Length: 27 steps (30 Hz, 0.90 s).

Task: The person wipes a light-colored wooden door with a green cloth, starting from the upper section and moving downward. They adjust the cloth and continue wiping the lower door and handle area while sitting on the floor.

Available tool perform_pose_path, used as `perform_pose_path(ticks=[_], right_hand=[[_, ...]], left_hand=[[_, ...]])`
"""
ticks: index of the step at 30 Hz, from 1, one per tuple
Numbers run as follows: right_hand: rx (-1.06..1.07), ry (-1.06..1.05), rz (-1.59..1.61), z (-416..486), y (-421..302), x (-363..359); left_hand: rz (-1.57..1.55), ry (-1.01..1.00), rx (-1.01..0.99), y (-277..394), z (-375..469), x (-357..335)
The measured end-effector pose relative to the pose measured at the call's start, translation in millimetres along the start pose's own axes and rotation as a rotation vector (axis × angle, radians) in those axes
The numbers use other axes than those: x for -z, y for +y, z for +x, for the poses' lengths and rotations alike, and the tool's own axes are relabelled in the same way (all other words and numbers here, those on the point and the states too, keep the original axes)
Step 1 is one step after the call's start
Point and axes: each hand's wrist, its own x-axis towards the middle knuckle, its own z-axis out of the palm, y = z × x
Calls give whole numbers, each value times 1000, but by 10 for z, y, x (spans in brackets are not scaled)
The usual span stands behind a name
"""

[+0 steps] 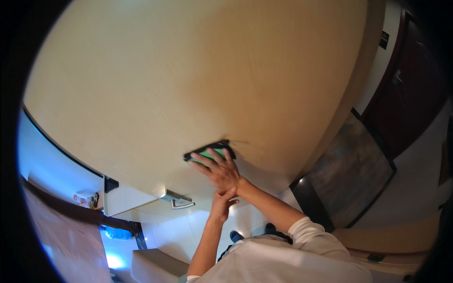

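A large, pale wood-grained door (141,88) fills most of the view. Against its surface my right hand (221,171) holds a flat green-and-black pad (207,154), with the fingers spread over the green face. Motion blurs the pad's edges, and the side against the door is hidden. My left hand (223,205) is at my right wrist, its fingers curled there; whether it grips the wrist cannot be told. Below and to the left of my hands, a metal lever handle (182,203) sticks out from the door.
To the right stand a dark marbled panel (348,173) with black edging and a dark red door (410,81). A beige upholstered seat (159,263) is at the lower left. Pinkish sheeting (63,226) and a blue plastic item (118,232) lie farther left. Light floor tiles (177,224) show below.
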Motion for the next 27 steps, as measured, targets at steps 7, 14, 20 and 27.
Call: perform_pose_path(ticks=[7,14,20,27], right_hand=[[-294,131,49,542,562,448],[-203,67,61,65,450,489],[-237,165,21,505,1054,743],[-390,303,-13,-116,1072,800]], left_hand=[[91,-93,-260,267,137,-546],[109,2,-82,51,35,-715],[68,-163,-347,221,186,-1093],[253,-37,-118,-86,114,-1251]])
